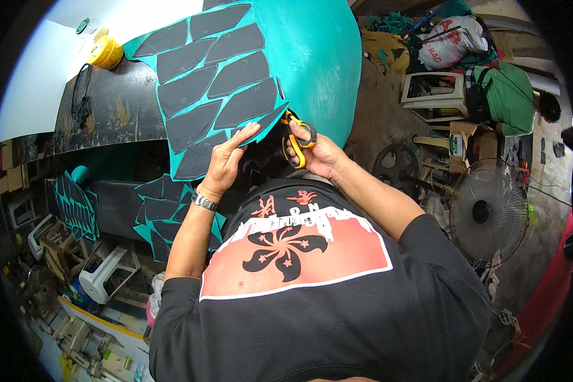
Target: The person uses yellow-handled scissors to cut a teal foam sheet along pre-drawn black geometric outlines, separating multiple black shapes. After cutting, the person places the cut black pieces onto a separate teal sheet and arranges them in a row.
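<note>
Gripping the yellow-and-black scissors (293,141), the right hand (323,156) is closed around the handle loops. Scissors sit just right of the pointed near-right corner of a teal sheet (318,70) faced with slanted black panels (239,108). Tool's long axis: handles near, pivot end far and slightly left, toward that corner. Blades lost against dark material; cannot tell their spread, or whether they touch the sheet.

Left hand (226,156) rests on the sheet's near edge, fingers straight, aimed right and far toward the scissors. Whether its thumb pinches from below: cannot tell. Right hand is the nearer of the 2 to the corner; the corner lies far and left of its grip. Panels run long from near left to far right.

Sheet lies over a dark tabletop (108,124); yellow twine spool (106,52) far left.
</note>
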Action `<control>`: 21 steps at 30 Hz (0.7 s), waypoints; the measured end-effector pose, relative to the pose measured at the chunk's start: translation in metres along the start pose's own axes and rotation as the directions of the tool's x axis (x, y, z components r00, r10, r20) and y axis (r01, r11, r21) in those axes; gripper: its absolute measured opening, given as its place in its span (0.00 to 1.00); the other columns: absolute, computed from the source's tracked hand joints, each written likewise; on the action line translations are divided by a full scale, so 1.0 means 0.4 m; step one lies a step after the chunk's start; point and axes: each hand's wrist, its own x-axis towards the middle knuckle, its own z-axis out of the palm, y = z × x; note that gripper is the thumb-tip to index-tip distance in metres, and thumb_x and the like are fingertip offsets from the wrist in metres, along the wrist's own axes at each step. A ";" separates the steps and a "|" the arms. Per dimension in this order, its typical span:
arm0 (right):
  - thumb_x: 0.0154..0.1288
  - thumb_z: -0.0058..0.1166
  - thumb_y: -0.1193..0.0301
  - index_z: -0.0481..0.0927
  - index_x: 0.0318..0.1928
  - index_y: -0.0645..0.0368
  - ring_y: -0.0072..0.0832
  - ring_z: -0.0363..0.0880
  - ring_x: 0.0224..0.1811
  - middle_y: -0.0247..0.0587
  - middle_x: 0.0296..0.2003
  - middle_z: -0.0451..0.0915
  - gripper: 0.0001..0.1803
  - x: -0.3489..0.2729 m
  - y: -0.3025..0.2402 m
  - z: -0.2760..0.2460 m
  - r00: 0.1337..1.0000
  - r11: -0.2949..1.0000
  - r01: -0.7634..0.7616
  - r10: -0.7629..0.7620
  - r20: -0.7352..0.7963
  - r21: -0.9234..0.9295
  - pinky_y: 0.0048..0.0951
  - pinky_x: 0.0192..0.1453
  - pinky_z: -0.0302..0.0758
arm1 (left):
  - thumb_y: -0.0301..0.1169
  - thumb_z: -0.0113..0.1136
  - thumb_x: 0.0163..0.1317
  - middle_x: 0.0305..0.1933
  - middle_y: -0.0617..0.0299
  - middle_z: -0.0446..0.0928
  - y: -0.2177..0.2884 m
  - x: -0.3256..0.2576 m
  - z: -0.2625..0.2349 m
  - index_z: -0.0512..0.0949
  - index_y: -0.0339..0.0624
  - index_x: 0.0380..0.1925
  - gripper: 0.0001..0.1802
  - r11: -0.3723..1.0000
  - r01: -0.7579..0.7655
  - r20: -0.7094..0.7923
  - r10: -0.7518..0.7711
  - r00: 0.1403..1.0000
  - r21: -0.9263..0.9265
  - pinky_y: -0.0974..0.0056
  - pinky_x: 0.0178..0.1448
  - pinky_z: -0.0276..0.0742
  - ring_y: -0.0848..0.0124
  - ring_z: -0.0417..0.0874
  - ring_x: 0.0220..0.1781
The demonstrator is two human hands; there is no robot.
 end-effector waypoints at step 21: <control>0.60 0.68 0.48 0.76 0.35 0.50 0.25 0.77 0.28 0.30 0.26 0.78 0.22 0.118 -0.145 -0.011 0.994 0.995 -0.079 0.074 0.085 0.053 0.29 0.30 0.74 | 0.17 0.40 0.56 0.64 0.46 0.76 0.017 -0.001 -0.039 0.77 0.35 0.59 0.30 0.994 -0.054 0.071 0.061 0.996 -0.099 0.54 0.78 0.58 0.53 0.70 0.72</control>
